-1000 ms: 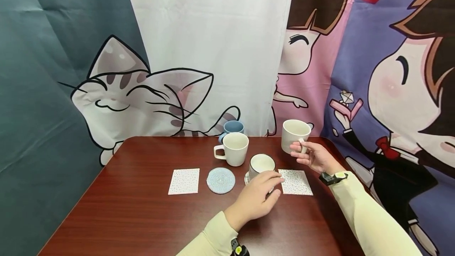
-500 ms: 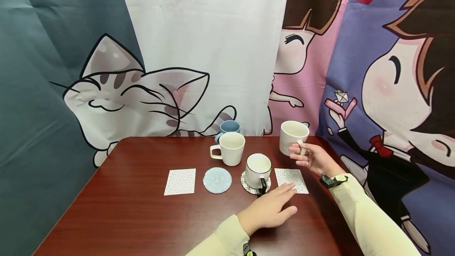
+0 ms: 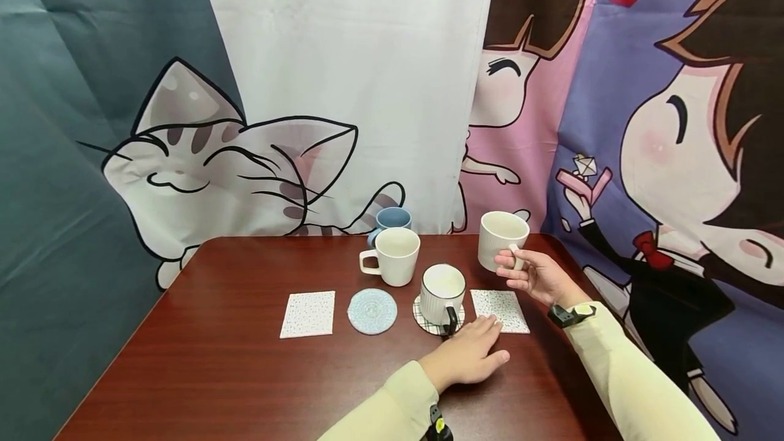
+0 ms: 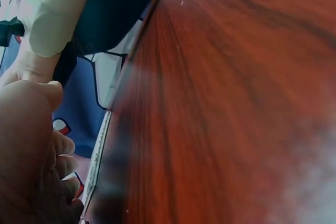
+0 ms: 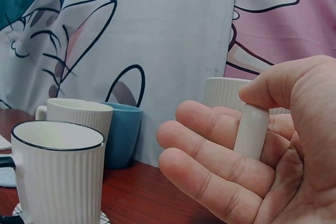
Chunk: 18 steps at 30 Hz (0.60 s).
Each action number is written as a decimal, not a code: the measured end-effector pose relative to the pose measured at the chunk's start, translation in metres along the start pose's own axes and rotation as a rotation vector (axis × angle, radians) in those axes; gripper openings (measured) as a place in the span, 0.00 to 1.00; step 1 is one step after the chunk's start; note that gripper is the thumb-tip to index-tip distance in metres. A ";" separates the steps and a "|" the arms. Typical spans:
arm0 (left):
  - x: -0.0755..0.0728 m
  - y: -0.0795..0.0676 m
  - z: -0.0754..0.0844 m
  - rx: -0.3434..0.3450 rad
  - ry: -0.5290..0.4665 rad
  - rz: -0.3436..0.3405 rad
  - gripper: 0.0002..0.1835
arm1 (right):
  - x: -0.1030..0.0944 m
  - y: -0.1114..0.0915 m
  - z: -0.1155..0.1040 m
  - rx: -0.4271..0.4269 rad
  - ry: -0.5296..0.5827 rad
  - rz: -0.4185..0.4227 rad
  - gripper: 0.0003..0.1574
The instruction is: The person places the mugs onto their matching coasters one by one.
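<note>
Since a second ago, the left hand (image 3: 463,357) has been shifted from in front of the rimmed mug (image 3: 436,301) to the near edge of the square coaster (image 3: 502,299); the ribbed mug (image 3: 495,240) has been moved little, if at all. By the right hand (image 3: 539,278) its handle (image 5: 252,132) is pinched, with the thumb laid on top and the other fingers extended alongside. The ribbed mug is upright just behind the square coaster; whether its base is clear of the worktop (image 3: 214,373) cannot be told.

The left hand's fingers are straight and relaxed, laid palm down over the coaster's edge; whether any pressure is applied cannot be told. If the coaster is to be steadied, a light touch at that edge should suffice, with the middle left uncovered. Since only the handle is gripped, the ribbed mug is best kept level and moved slowly, as it could tip.

Care is also advised near the rimmed mug, set on the plaid coaster (image 3: 421,318): its black handle is turned toward the left hand. Farther off, the blue coaster (image 3: 372,312) and another square (image 3: 308,314) are left bare, with the white mug (image 3: 401,256) and blue mug (image 3: 395,218) behind.
</note>
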<state>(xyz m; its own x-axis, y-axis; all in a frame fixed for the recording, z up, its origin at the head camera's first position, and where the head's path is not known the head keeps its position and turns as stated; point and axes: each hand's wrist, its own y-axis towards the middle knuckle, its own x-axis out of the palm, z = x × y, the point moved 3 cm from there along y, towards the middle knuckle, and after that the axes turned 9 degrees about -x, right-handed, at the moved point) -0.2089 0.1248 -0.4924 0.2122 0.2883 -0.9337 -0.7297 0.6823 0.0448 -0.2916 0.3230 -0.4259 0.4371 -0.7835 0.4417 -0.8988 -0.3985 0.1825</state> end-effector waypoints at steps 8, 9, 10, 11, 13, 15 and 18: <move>-0.001 0.010 0.001 -0.093 -0.007 -0.001 0.33 | 0.004 0.000 0.001 -0.001 -0.011 -0.014 0.31; 0.000 0.011 0.001 -0.107 -0.010 -0.003 0.33 | 0.004 0.000 0.001 -0.002 -0.007 -0.016 0.31; 0.000 0.011 0.002 -0.119 -0.009 -0.008 0.34 | 0.005 0.000 0.001 -0.004 -0.005 -0.017 0.31; 0.000 0.011 0.002 -0.128 -0.004 -0.013 0.34 | 0.005 -0.001 0.001 -0.005 -0.001 -0.018 0.32; 0.001 0.012 0.003 -0.140 0.013 -0.023 0.34 | 0.006 -0.001 0.001 -0.009 0.001 -0.019 0.32; 0.001 0.013 0.003 -0.147 0.029 -0.028 0.34 | 0.007 -0.003 0.001 -0.014 -0.004 -0.017 0.32; 0.002 0.012 0.003 -0.153 0.040 -0.035 0.34 | 0.008 -0.006 0.001 -0.020 -0.011 -0.023 0.32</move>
<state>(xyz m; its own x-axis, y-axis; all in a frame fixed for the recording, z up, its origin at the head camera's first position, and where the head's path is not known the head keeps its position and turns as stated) -0.2152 0.1360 -0.4924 0.2154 0.2368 -0.9474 -0.8133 0.5804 -0.0398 -0.2826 0.3184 -0.4244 0.4577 -0.7794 0.4279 -0.8891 -0.4066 0.2103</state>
